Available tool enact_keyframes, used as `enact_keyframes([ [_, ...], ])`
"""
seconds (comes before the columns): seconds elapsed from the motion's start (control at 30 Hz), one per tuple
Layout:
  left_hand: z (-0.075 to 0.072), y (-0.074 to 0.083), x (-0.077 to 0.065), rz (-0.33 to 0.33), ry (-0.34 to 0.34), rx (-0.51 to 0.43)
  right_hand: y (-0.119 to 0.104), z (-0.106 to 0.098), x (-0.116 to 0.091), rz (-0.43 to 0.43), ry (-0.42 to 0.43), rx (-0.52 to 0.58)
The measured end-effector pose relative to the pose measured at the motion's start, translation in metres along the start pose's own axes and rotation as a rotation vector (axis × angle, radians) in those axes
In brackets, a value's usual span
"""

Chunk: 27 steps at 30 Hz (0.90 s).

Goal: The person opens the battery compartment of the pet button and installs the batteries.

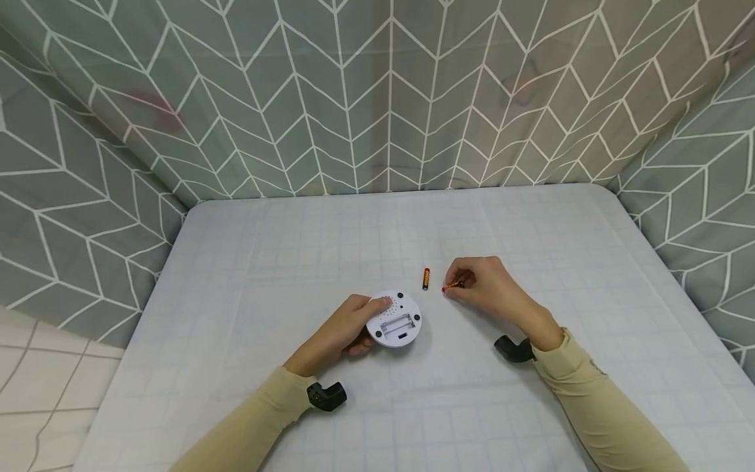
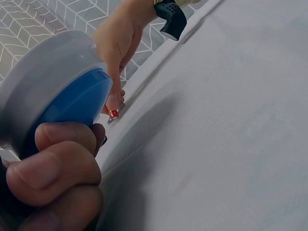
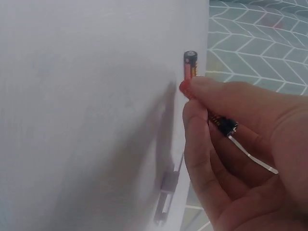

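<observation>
In the head view my left hand grips a round white device by its left side, thumb on top. Its underside faces up, showing small dark feet, a cluster of holes and an uncovered battery compartment with metal contacts. A blue face of the device shows in the left wrist view, with curled fingers beneath it. To the right, my right hand pinches a small red and black battery between thumb and fingers. Another such battery lies on the table, just left of that hand.
A pale, faintly gridded cover lies over the table. Grey curtains with white chevron lines hang behind it and at both sides. Black wrist cameras sit at both cuffs. Light floor tiles show at the lower left.
</observation>
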<state>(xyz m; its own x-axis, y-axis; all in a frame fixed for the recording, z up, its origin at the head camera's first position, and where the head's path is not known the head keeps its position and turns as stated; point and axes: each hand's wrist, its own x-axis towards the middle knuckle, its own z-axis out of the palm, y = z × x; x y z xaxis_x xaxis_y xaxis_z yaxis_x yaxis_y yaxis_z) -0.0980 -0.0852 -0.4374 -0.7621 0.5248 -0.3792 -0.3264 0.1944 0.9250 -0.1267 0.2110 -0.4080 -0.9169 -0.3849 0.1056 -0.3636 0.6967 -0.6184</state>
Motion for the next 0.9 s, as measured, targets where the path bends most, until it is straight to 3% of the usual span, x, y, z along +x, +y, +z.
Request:
enact_keyframes([
  [0.33,0.001,0.000,-0.001,0.000,0.000,-0.002,-0.016,-0.003,-0.005,-0.096,0.022,0.145],
  [0.57,0.001,0.001,-0.002,-0.002,0.003,-0.009,-0.036,-0.002,-0.010,-0.159,-0.008,0.288],
  [0.9,0.001,0.001,-0.002,0.016,-0.005,0.007,-0.056,0.006,-0.015,-0.211,-0.047,0.292],
])
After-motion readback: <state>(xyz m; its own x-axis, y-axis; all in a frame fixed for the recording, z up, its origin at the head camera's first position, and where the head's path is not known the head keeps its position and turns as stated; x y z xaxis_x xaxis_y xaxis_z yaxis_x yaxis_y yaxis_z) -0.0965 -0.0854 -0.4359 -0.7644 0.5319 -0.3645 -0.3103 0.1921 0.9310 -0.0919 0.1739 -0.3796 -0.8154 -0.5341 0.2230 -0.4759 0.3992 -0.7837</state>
